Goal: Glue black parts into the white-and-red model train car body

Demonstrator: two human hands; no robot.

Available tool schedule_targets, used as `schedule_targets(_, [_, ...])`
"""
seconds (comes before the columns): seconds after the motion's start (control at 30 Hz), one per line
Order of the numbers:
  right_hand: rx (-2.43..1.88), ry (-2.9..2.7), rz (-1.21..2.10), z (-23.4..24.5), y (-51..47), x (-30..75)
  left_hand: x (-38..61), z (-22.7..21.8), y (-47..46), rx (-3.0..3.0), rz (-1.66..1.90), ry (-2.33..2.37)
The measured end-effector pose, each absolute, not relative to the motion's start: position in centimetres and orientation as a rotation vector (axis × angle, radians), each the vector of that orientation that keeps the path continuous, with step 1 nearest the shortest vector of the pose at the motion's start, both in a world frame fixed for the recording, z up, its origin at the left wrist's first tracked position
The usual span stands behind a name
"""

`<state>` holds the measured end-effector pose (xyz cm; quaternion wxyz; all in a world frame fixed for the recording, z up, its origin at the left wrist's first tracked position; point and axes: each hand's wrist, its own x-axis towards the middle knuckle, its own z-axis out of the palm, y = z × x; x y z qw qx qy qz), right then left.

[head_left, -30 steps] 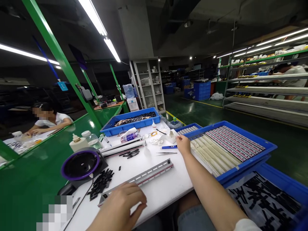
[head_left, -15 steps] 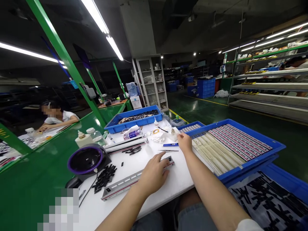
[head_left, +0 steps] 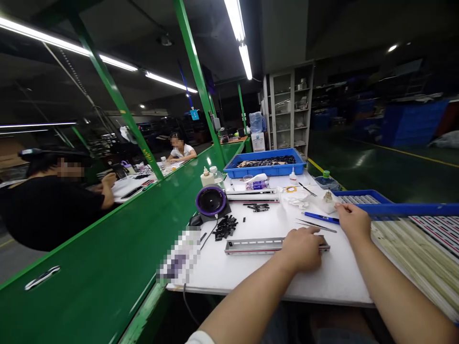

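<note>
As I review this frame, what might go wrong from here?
The left hand is over one end of the metal rail; an uneven push might skew it.

The right hand is close by the small white container, which could get knocked.

The tweezers lie loose between the hands and might be brushed aside.

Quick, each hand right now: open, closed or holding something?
Left hand: over one end of the grey rail; grip cannot be told.
Right hand: fingers curled beside the white pot; hold unclear.
</note>
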<state>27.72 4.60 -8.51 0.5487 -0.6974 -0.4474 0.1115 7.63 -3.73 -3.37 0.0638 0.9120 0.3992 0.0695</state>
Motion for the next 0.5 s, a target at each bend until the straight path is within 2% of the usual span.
schedule_targets(0.27, [-1.706,-1.091,0.26,-8.3,4.1,27.7,7.7,-3.6,-3.7,2.751,0.183,1.22])
schedule_targets(0.5, [-1.723,-1.075,0.273,-8.0,4.0,27.6,5.8,-1.1,-5.7,2.851,0.127,1.219])
